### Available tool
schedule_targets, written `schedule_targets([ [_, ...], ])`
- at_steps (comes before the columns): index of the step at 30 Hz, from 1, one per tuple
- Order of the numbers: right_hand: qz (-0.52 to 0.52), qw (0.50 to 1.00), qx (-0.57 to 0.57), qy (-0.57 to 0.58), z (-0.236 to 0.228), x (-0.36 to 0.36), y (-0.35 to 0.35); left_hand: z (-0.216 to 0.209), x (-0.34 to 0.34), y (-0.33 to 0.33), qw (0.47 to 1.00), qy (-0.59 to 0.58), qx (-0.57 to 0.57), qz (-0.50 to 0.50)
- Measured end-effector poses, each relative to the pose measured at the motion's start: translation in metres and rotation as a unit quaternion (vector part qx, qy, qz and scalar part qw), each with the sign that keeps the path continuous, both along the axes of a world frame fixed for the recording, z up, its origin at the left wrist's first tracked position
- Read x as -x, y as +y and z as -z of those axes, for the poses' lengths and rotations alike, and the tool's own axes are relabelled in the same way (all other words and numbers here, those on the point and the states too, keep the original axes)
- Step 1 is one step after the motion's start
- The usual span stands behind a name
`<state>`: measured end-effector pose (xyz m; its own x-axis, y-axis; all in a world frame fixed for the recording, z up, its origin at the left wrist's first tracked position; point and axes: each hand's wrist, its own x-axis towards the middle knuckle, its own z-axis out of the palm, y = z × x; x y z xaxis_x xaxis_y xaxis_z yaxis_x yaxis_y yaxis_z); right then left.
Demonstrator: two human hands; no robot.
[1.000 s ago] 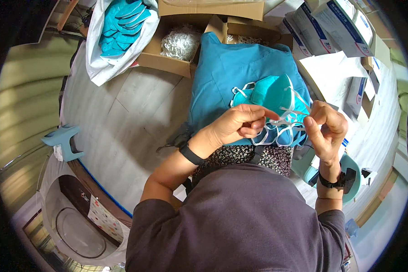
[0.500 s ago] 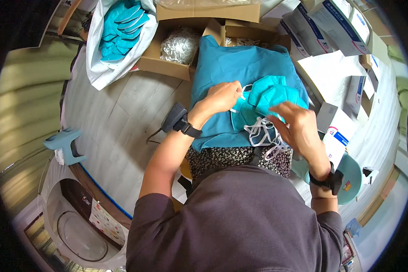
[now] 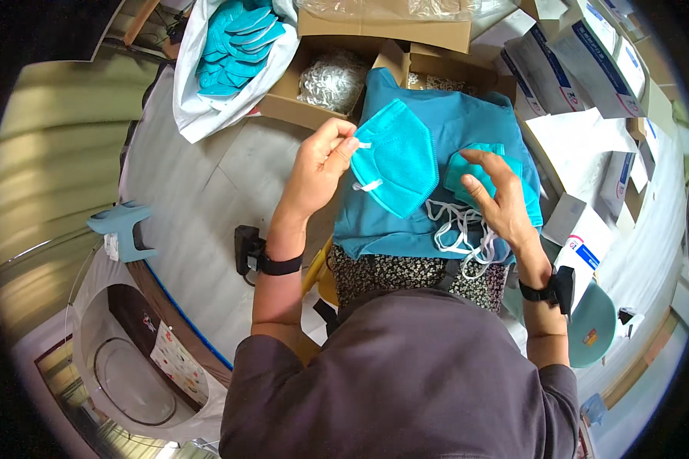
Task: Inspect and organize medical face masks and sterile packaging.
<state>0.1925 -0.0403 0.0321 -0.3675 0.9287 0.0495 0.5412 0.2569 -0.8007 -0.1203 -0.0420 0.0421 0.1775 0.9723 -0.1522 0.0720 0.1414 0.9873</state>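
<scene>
My left hand point(image 3: 318, 167) pinches the edge of a teal folded face mask point(image 3: 400, 162) between thumb and fingers, beside a small white strap end. The mask is raised over a blue cloth point(image 3: 383, 237) spread on my lap, its broad side toward me. My right hand point(image 3: 507, 200), with thumb and fingers apart, hovers at a pile of teal masks point(image 3: 458, 167) on the cloth, partly covering it. White ear loops point(image 3: 467, 239) spill in a tangle from the pile toward me.
Far left, a white bag point(image 3: 187, 107) holds more teal mask pieces point(image 3: 241, 42). Beyond the cloth are cardboard boxes point(image 3: 302, 111), one holding a bundle of white loops point(image 3: 333, 83). White boxes point(image 3: 597, 61) crowd the far right. A teal stool point(image 3: 593, 325) stands at right.
My left hand has moved left and lifted one mask away from the pile. My right hand remains near the pile, its fingers now more spread. The whole view has shifted slightly.
</scene>
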Motion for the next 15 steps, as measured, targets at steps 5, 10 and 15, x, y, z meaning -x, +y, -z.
schedule_targets([
  [5, 0.044, 0.972, 0.141, 0.181, -0.036, 0.031, -0.003, 0.009, -0.045, -0.002, 0.997, 0.023, -0.059, -0.045],
  [10, 0.105, 0.980, 0.072, 0.150, -0.028, 0.023, -0.003, -0.004, -0.085, -0.006, 0.948, 0.217, -0.210, -0.102],
  [15, 0.103, 0.970, 0.096, 0.200, -0.025, 0.016, -0.003, -0.002, -0.086, -0.007, 0.885, 0.305, -0.344, -0.080],
])
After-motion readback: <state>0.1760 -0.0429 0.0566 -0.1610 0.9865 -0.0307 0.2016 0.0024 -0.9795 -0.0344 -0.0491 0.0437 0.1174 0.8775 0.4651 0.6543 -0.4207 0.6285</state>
